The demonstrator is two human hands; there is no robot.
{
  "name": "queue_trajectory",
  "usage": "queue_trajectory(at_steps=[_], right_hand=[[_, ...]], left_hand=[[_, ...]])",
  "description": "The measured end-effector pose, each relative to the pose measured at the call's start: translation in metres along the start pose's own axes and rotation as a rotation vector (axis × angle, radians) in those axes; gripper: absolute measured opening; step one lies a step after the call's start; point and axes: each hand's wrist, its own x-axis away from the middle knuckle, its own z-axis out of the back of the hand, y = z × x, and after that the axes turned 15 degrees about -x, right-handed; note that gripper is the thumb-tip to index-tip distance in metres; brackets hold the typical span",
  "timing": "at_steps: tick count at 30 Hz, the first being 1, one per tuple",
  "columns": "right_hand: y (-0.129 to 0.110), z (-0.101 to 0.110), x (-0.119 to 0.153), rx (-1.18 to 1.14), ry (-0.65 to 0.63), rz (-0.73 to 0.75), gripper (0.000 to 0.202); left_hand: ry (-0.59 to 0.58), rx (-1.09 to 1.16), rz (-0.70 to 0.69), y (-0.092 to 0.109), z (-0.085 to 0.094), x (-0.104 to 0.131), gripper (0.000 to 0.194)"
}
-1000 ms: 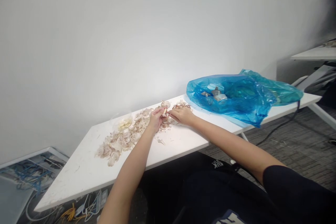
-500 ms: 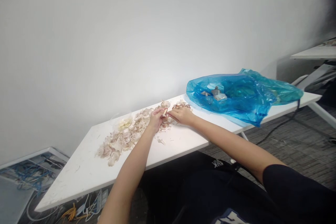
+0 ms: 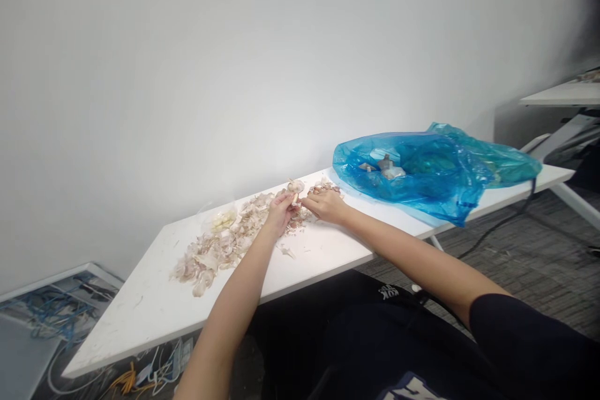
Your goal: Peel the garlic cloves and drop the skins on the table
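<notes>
My left hand (image 3: 280, 214) is closed on a garlic clove (image 3: 295, 199), held between thumb and fingers above the table. Close beside it, my right hand (image 3: 324, 206) has its fingers pinched together at the clove's side; whatever they grip is too small to make out. Behind the hands sits a garlic bulb (image 3: 295, 185). Several loose unpeeled cloves (image 3: 323, 188) lie just beyond my right hand. A long heap of garlic skins (image 3: 225, 247) stretches leftward from my left hand. At the heap's back edge, a clear plastic bag (image 3: 222, 220) holds pale peeled cloves.
On the right of the white table (image 3: 135, 309) lies an open blue plastic bag (image 3: 417, 169) with garlic bulbs inside. A pale wall (image 3: 234, 75) runs along the table's back edge. Cables (image 3: 124, 381) lie on the floor at lower left.
My fingers have shifted very slightly around the clove, and my right fingertips are a little farther from the left ones. The rest looks the same.
</notes>
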Motion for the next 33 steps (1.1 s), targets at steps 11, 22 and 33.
queue_trajectory(at_steps=[11, 22, 33], right_hand=[[-0.0025, 0.0036, -0.0027, 0.015, -0.039, -0.088, 0.031], [-0.0036, 0.0022, -0.0022, -0.041, -0.023, -0.138, 0.033], [-0.004, 0.0034, -0.0024, -0.037, -0.052, -0.137, 0.035]], left_hand=[[0.027, 0.033, 0.007, 0.003, 0.0006, -0.0002, 0.035], [-0.018, 0.023, 0.025, 0.0001, 0.001, -0.001, 0.035], [-0.013, -0.004, 0.019, 0.0012, 0.0003, 0.0006, 0.038]])
